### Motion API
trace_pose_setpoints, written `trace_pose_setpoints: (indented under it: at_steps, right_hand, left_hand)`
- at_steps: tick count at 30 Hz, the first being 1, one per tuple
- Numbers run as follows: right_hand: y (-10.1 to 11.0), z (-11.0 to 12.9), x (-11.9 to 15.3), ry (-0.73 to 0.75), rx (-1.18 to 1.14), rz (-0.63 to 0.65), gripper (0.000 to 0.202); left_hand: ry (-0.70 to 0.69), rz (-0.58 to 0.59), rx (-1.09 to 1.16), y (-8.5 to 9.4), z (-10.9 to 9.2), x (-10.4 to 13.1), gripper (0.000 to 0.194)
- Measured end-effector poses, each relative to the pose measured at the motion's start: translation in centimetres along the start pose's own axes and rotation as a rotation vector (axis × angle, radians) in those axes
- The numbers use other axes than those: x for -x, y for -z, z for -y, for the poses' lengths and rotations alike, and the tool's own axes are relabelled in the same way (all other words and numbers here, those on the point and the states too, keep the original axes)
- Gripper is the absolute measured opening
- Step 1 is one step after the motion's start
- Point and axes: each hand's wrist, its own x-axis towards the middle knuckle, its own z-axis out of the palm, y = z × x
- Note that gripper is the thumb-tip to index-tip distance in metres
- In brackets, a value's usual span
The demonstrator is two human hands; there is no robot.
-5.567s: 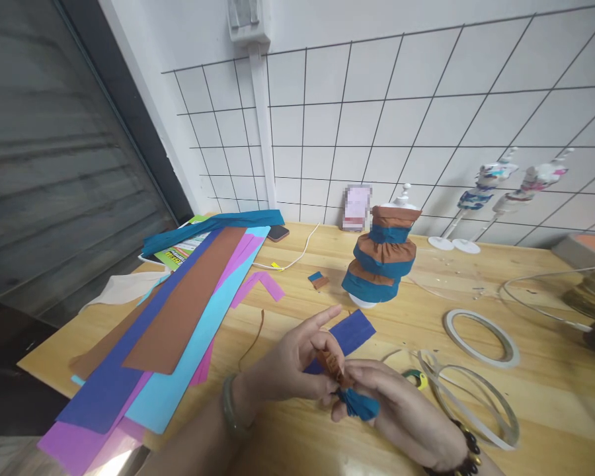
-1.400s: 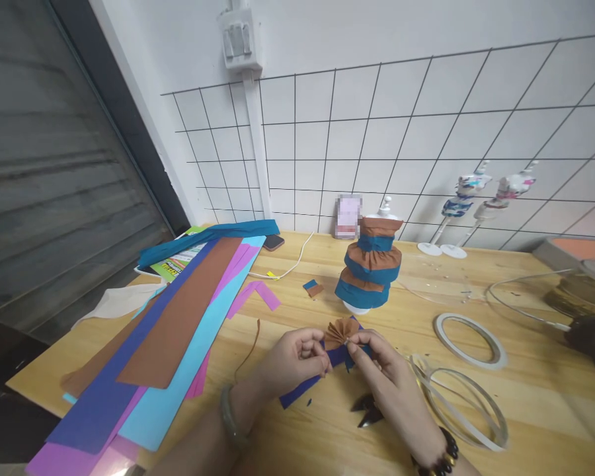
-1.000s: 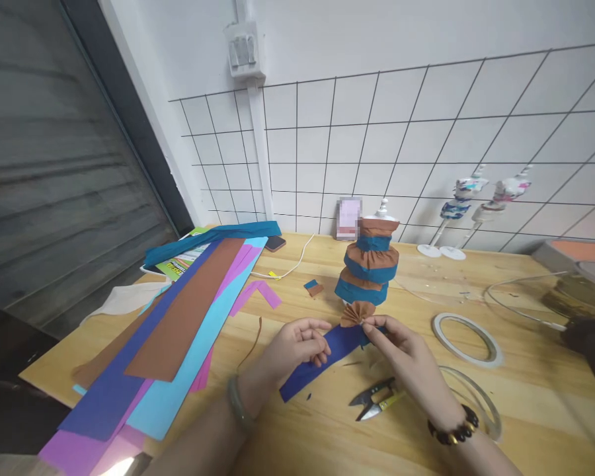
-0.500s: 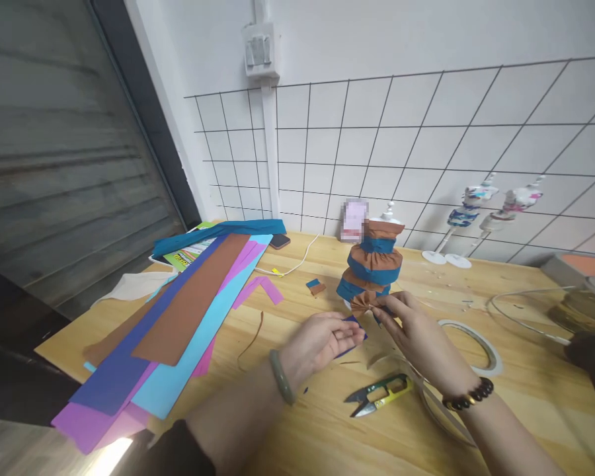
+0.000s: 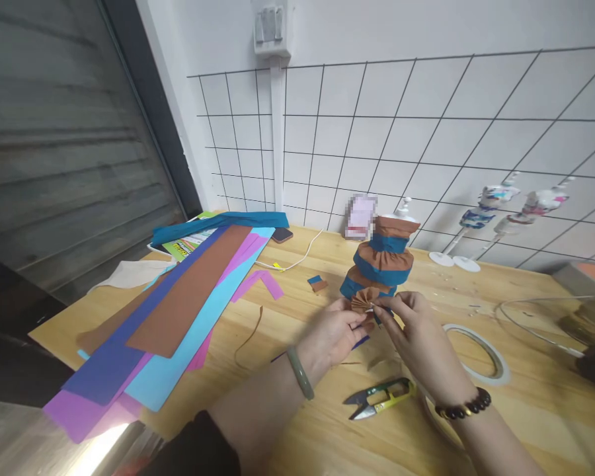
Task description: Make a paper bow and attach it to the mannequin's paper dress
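In front of a small dress form wrapped in brown and blue crepe paper, both hands are on a pleated brown paper fan. My right hand pinches its gathered end between thumb and fingertips. The thumb and fingers of my left hand close on its left edge and underside; the fingertips are partly hidden. Dark blue paper shows just below these fingers. Yellow-handled thread snips lie on the table beneath the hands, blades pointing left.
Long strips of coloured crepe paper cover the table's left side. A roll of white tape lies right of my right hand. Two small decorated forms on stands are at the back right. A white cable and a phone lie behind.
My left hand, open with its palm up before, has moved up and closed on the pleated fan. The right hand keeps its pinch. The view has shifted slightly.
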Motion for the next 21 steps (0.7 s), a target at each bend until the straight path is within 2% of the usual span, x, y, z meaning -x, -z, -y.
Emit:
trace_pose_setpoints:
  at_steps: [4,8,10,12,14,17,21]
  right_hand:
    - [0.0,0.4,0.0,0.006,0.032,-0.032,0.023]
    - [-0.6,0.6,0.4,-0.044,-0.052,-0.121,0.024]
    - [-0.8,1.1,0.7,-0.039,-0.084,-0.17,0.025]
    - [-0.9,2.0,0.9,-0.022,-0.104,-0.195,0.025]
    - [-0.9,3.0,1.0,-0.02,-0.127,-0.184,0.026]
    - [-1.1,4.1,0.8,-0.048,-0.146,-0.149,0.027]
    - [-1.6,4.4,0.1,-0.243,-0.182,-0.084,0.03]
  left_hand:
    - [0.006,0.001,-0.008,0.0,0.1,0.1,0.036]
    - [-0.02,0.033,0.032,0.5,0.0,0.1,0.044]
    - [-0.031,0.026,0.089,0.7,-0.2,0.1,0.041]
    - [-0.019,-0.019,0.153,0.7,-0.5,0.0,0.03]
    - [0.0,-0.072,0.203,0.8,-0.9,-0.2,0.017]
    - [0.009,-0.1,0.239,0.8,-1.3,-0.2,0.017]
    - [0.027,-0.12,0.269,1.0,-1.6,-0.1,0.016]
